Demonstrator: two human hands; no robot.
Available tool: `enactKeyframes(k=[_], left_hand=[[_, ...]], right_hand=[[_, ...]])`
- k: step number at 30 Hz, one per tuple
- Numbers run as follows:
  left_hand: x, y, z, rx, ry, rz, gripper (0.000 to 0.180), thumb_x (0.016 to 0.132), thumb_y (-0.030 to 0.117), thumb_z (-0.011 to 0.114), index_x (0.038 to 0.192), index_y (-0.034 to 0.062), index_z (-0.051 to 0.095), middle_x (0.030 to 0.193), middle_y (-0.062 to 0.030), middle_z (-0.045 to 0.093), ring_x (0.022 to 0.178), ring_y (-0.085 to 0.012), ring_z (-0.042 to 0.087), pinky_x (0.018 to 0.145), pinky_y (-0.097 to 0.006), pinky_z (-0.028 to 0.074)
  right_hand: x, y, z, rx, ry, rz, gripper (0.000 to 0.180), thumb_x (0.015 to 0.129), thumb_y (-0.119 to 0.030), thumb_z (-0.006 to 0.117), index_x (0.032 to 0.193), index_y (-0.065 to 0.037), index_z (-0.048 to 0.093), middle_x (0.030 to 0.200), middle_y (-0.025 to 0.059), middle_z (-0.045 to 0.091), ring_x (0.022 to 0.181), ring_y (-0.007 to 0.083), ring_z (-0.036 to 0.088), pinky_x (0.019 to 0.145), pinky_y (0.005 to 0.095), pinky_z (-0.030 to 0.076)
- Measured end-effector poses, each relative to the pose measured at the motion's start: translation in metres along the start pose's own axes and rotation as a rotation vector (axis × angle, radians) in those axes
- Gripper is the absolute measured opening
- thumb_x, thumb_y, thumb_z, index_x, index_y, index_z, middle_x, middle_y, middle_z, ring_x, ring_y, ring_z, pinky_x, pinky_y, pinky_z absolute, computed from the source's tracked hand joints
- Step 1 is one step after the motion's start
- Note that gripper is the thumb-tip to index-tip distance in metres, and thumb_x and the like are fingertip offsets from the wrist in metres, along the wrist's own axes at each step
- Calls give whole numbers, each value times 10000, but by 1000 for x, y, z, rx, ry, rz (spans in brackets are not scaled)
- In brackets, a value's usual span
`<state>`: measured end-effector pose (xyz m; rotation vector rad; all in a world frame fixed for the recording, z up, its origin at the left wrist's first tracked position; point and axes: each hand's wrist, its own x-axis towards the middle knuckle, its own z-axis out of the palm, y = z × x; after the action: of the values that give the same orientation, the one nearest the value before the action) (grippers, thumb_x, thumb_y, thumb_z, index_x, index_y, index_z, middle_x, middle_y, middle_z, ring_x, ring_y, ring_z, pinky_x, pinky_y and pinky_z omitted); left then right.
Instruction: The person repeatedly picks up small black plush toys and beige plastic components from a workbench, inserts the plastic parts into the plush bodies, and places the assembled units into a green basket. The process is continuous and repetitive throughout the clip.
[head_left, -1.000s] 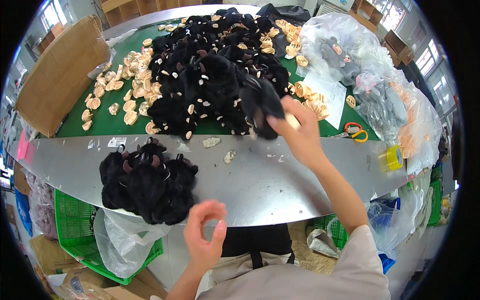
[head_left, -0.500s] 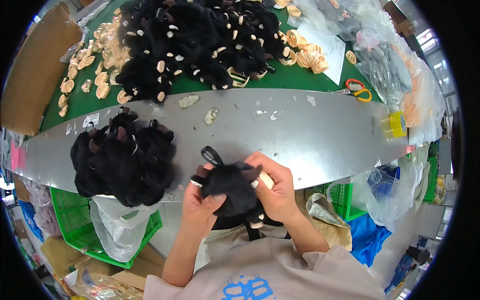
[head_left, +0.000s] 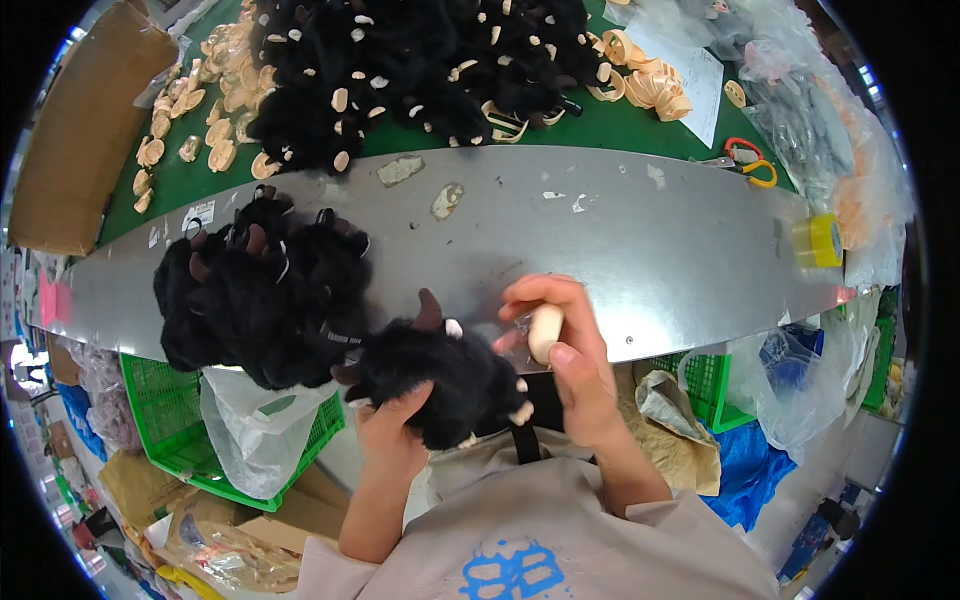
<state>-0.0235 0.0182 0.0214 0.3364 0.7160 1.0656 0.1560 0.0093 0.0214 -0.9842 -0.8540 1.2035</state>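
Since the earlier frame, the black plush toy (head_left: 445, 380) is shifting from the middle toward the left of the frame and is lying more on its side, while the right grip (head_left: 585, 390) is coming away from it. The view itself is also moving slightly.

Now the toy is staying in the lower middle of the frame, above the near edge of the desk (head_left: 560, 240). The left grip (head_left: 395, 440) is pinching its body, with the thumb pressing on the black fur. The right grip is pinching a cream oval piece (head_left: 545, 333) between the thumb and the curved fingers, apart from the toy.

About the progress, I am judging only from how things are lying. A small group of black toys (head_left: 260, 300) is resting at the left of the frame, and this part is looking like done work. The held toy is leaning just beside it; I cannot tell if they are touching. A much larger heap of black toys (head_left: 420, 60) is filling the top of the frame, and loose cream pieces (head_left: 220, 155) are lying in the upper left, so most of the work is seemingly remaining.
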Motion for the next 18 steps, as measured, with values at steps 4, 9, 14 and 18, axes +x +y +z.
enactKeyframes(k=[4,9,14,18], left_hand=[[-1,2,14,160,146,119,464,920,72,635,1339,-47,474,1313,-152,572,1171,-245,580,989,-398,501],[-4,-4,11,331,283,93,478,918,114,677,1324,-41,478,1341,-148,559,1118,-223,605,936,-368,527],[-4,-3,14,256,96,178,572,855,52,720,1346,-42,442,1399,-169,521,1175,-226,572,990,-358,494],[-5,0,27,294,67,197,606,822,-21,701,1359,-43,420,1470,-196,456,1235,-234,532,1035,-373,462]], right_hand=[[-20,-27,-18,130,-114,234,229,964,-97,592,1156,5,521,948,81,624,659,87,570,593,222,472],[-22,-17,5,23,-23,101,296,921,-57,661,1182,-4,533,957,58,620,748,58,569,654,192,453],[-20,-12,12,-122,-159,-2,405,949,-96,627,1293,-7,433,921,51,586,768,68,554,648,198,437],[-32,-6,20,198,3,93,357,952,-94,581,1242,-18,385,876,68,565,736,82,534,630,221,428]])
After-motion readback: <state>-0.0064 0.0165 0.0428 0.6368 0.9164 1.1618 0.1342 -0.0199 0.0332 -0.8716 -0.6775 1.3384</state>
